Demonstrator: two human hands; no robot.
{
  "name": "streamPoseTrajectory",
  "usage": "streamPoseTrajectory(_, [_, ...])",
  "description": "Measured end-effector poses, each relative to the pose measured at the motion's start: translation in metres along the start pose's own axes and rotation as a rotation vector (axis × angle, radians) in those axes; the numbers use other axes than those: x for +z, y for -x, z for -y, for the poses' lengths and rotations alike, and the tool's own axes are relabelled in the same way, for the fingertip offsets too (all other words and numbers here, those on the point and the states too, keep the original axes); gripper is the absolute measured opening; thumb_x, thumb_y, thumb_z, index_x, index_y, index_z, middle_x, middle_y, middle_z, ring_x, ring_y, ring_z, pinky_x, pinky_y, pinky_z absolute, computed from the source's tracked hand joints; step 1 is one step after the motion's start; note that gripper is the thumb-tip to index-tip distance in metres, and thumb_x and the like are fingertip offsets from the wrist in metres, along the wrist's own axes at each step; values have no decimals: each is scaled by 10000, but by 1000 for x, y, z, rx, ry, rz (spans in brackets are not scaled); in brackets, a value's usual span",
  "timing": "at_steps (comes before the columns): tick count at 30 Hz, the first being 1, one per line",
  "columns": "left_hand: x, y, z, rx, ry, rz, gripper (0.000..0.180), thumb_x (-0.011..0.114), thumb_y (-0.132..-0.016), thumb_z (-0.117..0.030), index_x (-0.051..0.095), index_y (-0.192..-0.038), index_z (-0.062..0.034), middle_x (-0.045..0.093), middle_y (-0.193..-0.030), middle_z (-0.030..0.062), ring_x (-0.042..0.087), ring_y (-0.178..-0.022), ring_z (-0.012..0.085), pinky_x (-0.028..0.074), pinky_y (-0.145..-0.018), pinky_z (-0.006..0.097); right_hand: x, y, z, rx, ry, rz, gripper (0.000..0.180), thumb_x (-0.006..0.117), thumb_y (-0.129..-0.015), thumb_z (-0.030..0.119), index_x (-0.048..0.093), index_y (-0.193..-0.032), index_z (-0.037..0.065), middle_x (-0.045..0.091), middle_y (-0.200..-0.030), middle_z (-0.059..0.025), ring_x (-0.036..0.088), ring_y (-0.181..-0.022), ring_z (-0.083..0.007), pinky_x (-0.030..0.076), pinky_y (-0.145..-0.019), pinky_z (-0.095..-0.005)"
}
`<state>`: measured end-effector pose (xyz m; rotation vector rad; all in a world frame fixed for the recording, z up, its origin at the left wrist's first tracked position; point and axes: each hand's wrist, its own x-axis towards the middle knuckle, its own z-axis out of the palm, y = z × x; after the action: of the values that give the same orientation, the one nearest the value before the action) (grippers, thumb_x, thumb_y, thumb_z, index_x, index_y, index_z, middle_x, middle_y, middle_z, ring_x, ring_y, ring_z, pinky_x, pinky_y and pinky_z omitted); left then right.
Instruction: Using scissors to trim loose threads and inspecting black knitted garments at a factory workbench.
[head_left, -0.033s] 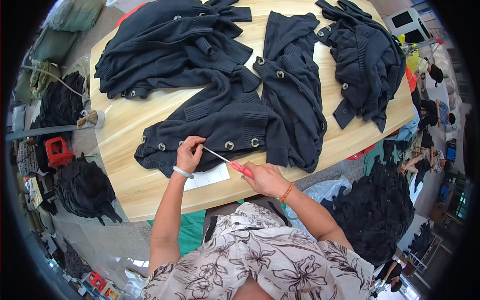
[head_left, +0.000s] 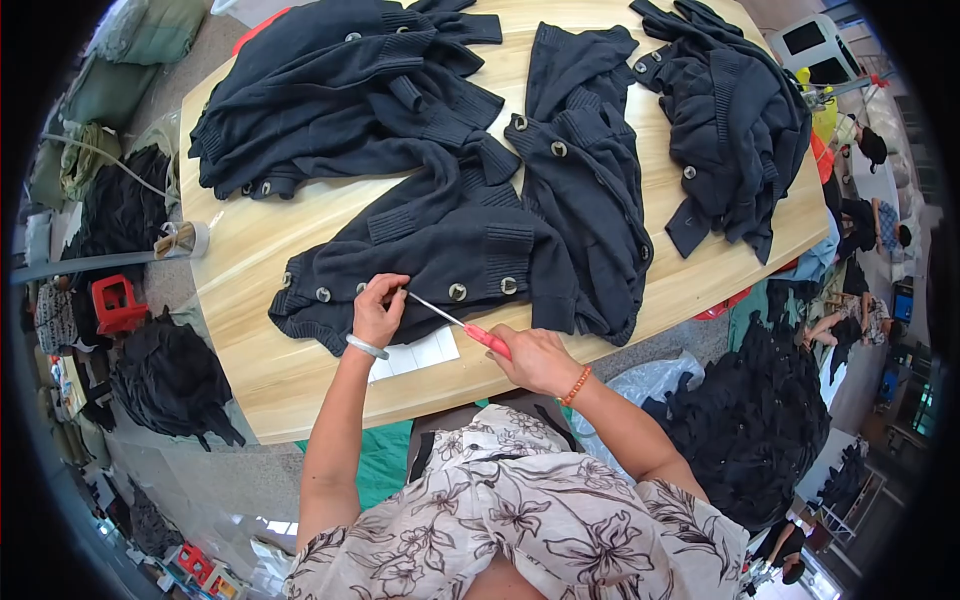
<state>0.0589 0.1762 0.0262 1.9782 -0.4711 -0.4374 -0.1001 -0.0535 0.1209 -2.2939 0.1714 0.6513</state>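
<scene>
Centre frame, the left hand (head_left: 378, 308) pinched the buttoned edge of the dark cardigan (head_left: 450, 250) spread on the wooden table (head_left: 250, 330). The right hand (head_left: 535, 360) was closed around red-handled scissors (head_left: 455, 322), tips at the left fingers. A white paper sheet (head_left: 415, 355) lay just below.

Both bare forearms rise from the lower edge and converge — the left hand (head_left: 378, 310), a pale bangle at its wrist, bends knuckles-up with fingers pinched together, while the right hand (head_left: 537, 360), beaded band on its wrist, lies just beside it — fingers curled in a closed grip.
</scene>
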Motion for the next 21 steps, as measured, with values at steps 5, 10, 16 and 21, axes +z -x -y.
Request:
streamPoseTrajectory(5, [40,6,-55,384,-457,-102,447,795,-696,-129,631,-1105,-59,612,-1063,121,569,-959,327,460,-825,419,-1,38,-43,-2,-38,-176,269,629,-902,247,596,-1140,127,673,-951,-146,641,-922,-352,507,-743,-465])
streamPoseTrajectory(10, [84,-4,-42,332,-545,77,315,746,-681,-15,603,-958,-58,536,-943,115,536,-887,312,481,-766,411,-23,61,-58,71,69,-143,235,613,-864,164,591,-1089,101,677,-925,-154,650,-920,-341,509,-744,-469])
streamPoseTrajectory(16, [78,-19,-35,206,-332,211,289,757,-661,22,553,-852,-50,543,-817,119,551,-813,324,465,-730,405,-24,59,-63,5,68,-73,191,614,-872,207,616,-1011,75,662,-725,-189,664,-708,-378,511,-690,-477])
streamPoseTrajectory(21, [83,-15,-49,322,-459,184,321,804,-660,-95,595,-902,-71,554,-876,93,537,-891,298,423,-743,399,-25,58,-77,42,-16,-79,218,611,-878,198,608,-1063,84,674,-831,-191,664,-813,-359,513,-725,-471])
